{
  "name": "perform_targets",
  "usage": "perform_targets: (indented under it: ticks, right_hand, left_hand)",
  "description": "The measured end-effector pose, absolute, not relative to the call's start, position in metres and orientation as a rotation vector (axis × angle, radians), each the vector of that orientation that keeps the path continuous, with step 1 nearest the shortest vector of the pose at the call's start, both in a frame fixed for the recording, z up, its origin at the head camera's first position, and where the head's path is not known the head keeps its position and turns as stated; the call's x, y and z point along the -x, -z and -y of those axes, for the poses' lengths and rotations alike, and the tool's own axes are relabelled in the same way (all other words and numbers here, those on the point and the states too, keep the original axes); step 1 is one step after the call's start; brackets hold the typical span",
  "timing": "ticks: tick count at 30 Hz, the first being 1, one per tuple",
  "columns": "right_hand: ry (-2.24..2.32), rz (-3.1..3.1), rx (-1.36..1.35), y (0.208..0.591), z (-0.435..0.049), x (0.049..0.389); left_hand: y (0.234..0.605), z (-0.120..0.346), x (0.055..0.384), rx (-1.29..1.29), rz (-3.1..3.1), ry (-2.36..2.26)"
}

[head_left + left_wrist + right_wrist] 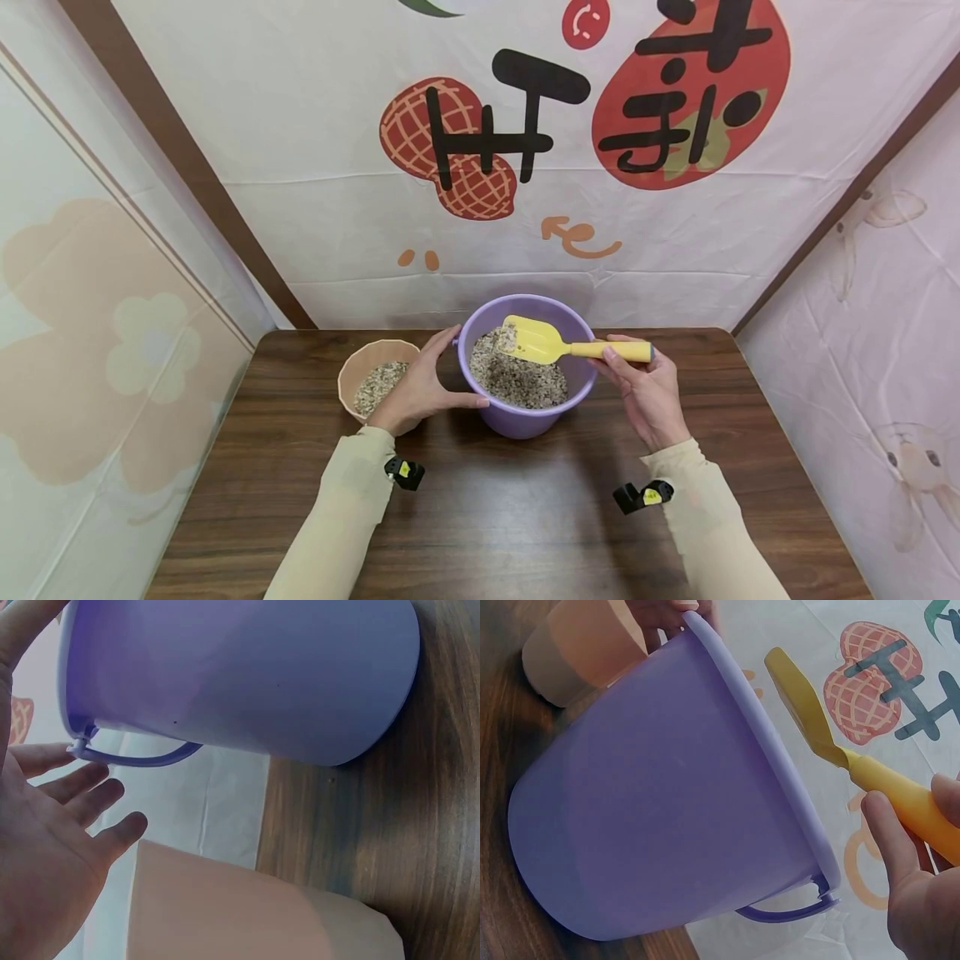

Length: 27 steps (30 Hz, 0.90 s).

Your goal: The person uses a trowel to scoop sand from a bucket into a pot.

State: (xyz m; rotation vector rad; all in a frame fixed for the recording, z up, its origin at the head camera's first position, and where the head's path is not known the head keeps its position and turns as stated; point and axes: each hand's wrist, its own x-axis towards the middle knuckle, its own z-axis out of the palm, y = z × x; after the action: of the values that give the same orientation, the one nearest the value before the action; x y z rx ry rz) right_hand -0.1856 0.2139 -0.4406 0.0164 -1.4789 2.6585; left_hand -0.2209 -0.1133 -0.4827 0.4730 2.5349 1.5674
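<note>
Right hand (648, 396) gripped the yellow scoop (542, 342) by its handle, blade hung over the purple bucket (517, 423), speckled granules (525, 382), possibly grit, lay inside, left hand (423, 387) spread wide, thumb touched the bucket's rim, peach tub (378, 356) sat just beside.

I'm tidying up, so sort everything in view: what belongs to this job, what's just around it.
Job, it seems:
bucket
gravel inside
scoop, held over it
bowl, probably: similar gravel

Just around:
printed cloth behind
table underneath
wrist cameras
</note>
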Motion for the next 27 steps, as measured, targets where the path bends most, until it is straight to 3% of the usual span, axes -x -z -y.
perform_targets:
  ticks: [27]
  right_hand:
    - [-2.661, 1.518, -0.017, 0.443, -0.216, 0.185]
  left_hand:
    - [0.468, 0.199, 0.207, -0.328, -2.813, -1.429]
